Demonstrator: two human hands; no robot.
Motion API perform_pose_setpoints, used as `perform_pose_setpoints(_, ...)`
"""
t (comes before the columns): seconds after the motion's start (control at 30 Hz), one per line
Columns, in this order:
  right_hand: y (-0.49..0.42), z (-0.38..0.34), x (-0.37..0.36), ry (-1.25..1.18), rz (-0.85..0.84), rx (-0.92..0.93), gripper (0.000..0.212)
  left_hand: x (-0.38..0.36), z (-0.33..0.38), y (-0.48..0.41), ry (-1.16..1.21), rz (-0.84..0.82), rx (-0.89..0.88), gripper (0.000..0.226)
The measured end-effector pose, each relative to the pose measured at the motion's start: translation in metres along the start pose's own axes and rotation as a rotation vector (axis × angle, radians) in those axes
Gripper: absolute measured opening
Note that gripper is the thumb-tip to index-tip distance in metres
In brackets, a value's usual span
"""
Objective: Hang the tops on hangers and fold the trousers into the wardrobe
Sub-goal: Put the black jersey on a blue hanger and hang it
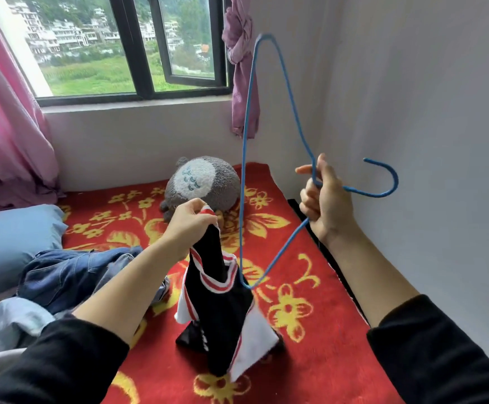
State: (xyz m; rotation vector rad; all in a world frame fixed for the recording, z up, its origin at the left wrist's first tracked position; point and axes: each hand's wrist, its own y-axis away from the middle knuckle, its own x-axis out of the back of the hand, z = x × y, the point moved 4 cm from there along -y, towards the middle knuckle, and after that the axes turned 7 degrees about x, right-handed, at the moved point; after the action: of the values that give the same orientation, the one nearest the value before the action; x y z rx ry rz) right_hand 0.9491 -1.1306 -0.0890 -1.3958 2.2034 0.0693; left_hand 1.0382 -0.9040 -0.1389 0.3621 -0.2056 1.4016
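Note:
My left hand [189, 221] pinches one shoulder strap of a black sleeveless top [223, 310] with red and white trim, holding it up over the bed. My right hand [323, 199] grips a blue wire hanger [246, 158] at its neck, with the hook pointing right toward the wall. The hanger stands on end, and its lower corner pokes into the top's neck opening. Blue denim trousers [71, 272] lie crumpled on the bed to the left, under my left forearm.
A red blanket [310, 360] with yellow flowers covers the bed. A grey plush toy [202, 185] sits at the far end beneath the window [138, 48]. A blue pillow [13, 243] lies at left, pink curtains [1, 126] hang beside it, and a white wall [427, 141] closes the right side.

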Motion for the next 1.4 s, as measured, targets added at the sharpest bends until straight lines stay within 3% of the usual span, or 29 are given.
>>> perform_pose_setpoints(0.2,-0.005,0.016,-0.036,-0.181,-0.019,-0.036,0.053,0.015,0.017,0.012,0.145,-0.192,0.009,0.034)
perform_pose_setpoints(0.33,-0.002,0.057,-0.042,-0.193,-0.070,-0.141,0.047,0.044,0.032,0.024,0.407,-0.310,0.125,0.008)
perform_pose_setpoints(0.4,0.002,0.078,-0.042,-0.147,-0.101,-0.176,0.040,0.058,0.039,0.028,0.524,-0.382,0.146,0.006)
perform_pose_setpoints(0.47,0.007,0.096,-0.043,-0.058,-0.143,-0.201,0.035,0.076,0.041,0.024,0.497,-0.276,0.118,0.007)
perform_pose_setpoints(0.63,0.004,0.099,-0.052,0.274,-0.279,-0.156,0.040,0.138,0.028,0.011,-0.112,0.424,-0.153,0.012)
perform_pose_setpoints(0.73,0.002,0.087,-0.057,0.549,-0.357,-0.087,0.037,0.161,0.007,0.008,-0.305,0.583,-0.141,0.010)
perform_pose_setpoints(1.0,-0.002,0.069,-0.070,1.127,-0.492,0.095,0.036,0.176,-0.032,0.008,-0.161,0.612,0.007,0.019)
perform_pose_setpoints(1.13,-0.016,0.045,-0.111,1.042,-0.540,0.148,0.038,0.163,-0.013,0.019,-0.160,0.506,-0.084,0.016)
perform_pose_setpoints(1.27,-0.012,0.032,-0.148,1.056,-0.715,0.141,0.036,0.165,0.014,0.039,-0.104,0.450,-0.176,0.023)
perform_pose_setpoints(1.33,-0.012,0.023,-0.161,1.035,-0.761,0.153,0.034,0.171,0.027,0.054,-0.114,0.371,-0.237,0.019)
perform_pose_setpoints(1.4,-0.018,0.012,-0.173,0.939,-0.756,0.124,0.033,0.180,0.040,0.071,-0.115,0.398,-0.319,0.012)
